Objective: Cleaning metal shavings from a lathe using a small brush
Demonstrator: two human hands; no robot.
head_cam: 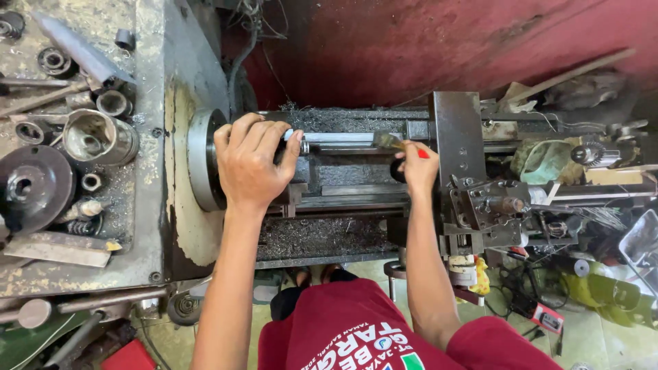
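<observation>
I look down on a metal lathe. My left hand (253,161) is wrapped over the round chuck (200,159) at the headstock end, fingers curled on its top. A shiny steel bar (339,139) runs from the chuck to the right. My right hand (416,166) grips a small brush with a red handle (423,153); its bristles (386,140) touch the right end of the bar. The tool post (488,202) stands just right of that hand.
The headstock top (147,226) at left holds several steel rings, sleeves and a dark round disc (31,186). Metal chips lie in the lathe bed tray (322,236). A drill chuck (595,154), cables and green cloth clutter the right. A red wall stands behind.
</observation>
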